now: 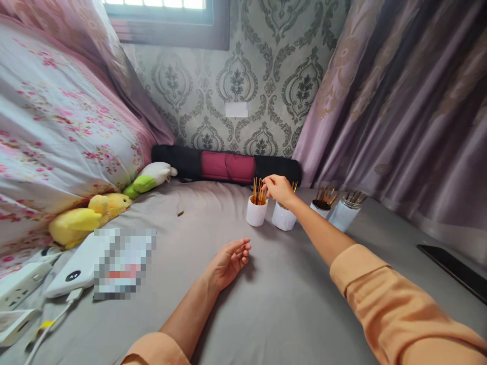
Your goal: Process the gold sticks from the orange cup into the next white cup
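Several small cups stand in a row on the grey sheet, each holding thin brown sticks. My right hand (pixel 279 188) reaches out over the leftmost white cup (pixel 256 212), its fingertips pinched on the tops of the sticks (pixel 258 193) in it. A second white cup (pixel 283 218) sits just under that wrist. Two more containers, one white (pixel 319 208) and one of clear glass (pixel 343 214), stand to the right. My left hand (pixel 230 261) rests on the sheet nearer to me, palm up, fingers loosely curled and holding nothing.
Yellow and green plush toys (pixel 89 215) lie against a floral duvet (pixel 57 132) at left. A power bank (pixel 74 268) and power strip (pixel 21 284) lie at front left. A black and red bolster (pixel 226 166) lines the wall. A small brown bit (pixel 180 213) lies on the sheet. A dark flat object (pixel 452 268) lies at right.
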